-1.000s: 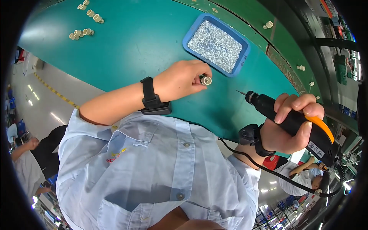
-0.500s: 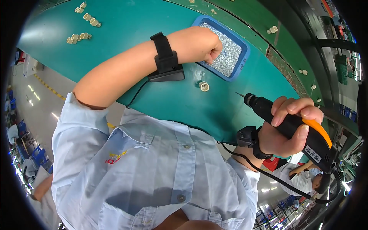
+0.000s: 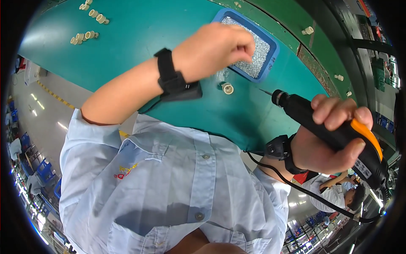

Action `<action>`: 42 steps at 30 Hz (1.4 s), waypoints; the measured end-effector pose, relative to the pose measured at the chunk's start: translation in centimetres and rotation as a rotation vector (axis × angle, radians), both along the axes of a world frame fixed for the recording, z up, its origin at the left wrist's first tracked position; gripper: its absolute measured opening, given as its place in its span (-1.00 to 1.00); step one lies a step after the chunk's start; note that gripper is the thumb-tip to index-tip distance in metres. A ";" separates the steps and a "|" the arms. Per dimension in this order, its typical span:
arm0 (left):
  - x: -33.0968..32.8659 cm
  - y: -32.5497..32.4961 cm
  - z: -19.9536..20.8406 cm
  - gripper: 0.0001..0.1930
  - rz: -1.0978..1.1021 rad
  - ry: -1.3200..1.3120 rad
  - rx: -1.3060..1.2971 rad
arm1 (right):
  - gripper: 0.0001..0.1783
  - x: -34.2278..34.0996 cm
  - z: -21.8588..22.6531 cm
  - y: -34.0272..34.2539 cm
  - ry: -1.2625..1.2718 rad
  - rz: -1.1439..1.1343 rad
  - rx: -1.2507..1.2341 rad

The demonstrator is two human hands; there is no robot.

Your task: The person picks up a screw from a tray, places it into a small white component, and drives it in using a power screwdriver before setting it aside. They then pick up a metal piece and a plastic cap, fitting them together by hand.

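Note:
My right hand (image 3: 327,144) is wrapped round a black electric screwdriver (image 3: 308,114) with an orange lever; its thin bit points left over the bench. My left hand (image 3: 218,46) hovers in front of a blue tray (image 3: 272,59) full of small, shiny metal parts (image 3: 260,53), probably screws. Its fingers and thumb are pinched together, and whatever they hold is too small or hidden to name. Between the hands, a cream, round, socket-like piece (image 3: 227,88) rests on the green bench, open end towards me. Neither hand touches it.
Several similar cream pieces (image 3: 101,18) lie at the bench's far left. More, such as one cream piece (image 3: 308,30), sit on the green ledge (image 3: 292,25) at the right. A black cable (image 3: 304,197) hangs from the screwdriver. Another person (image 3: 338,192) works at the lower right.
My left hand has risen out of the tray's metal parts and come nearer, fingers still pinched. My right hand and the screwdriver have shifted slightly right.

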State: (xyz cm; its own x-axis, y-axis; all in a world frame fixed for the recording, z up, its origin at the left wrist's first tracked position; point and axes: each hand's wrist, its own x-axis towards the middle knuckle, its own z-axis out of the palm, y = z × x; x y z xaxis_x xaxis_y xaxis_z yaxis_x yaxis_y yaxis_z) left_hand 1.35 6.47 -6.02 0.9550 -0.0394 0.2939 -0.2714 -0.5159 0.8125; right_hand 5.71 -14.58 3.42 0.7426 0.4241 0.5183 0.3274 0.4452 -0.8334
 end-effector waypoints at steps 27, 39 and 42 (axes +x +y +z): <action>-6.6 -2.5 0.0 -0.93 -0.008 0.027 -0.107 | -0.57 -2.5 -0.3 1.0 -0.061 0.331 0.113; -5.6 -2.5 -1.5 -0.86 -0.002 -0.019 -0.139 | -0.56 -2.0 -0.4 1.5 -0.042 0.289 0.009; -5.4 -2.6 -2.6 -0.77 0.177 -0.048 -0.075 | -0.56 -1.7 -0.9 1.4 -0.054 0.234 -0.028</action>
State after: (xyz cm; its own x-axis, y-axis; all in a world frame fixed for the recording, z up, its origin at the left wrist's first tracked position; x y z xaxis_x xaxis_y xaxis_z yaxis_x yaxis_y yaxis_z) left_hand -4.06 3.91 -8.63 0.9301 0.1513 0.3348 -0.2210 -0.4975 0.8389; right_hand 4.00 -13.19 2.54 0.5940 0.5960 0.5403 0.2625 0.4912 -0.8305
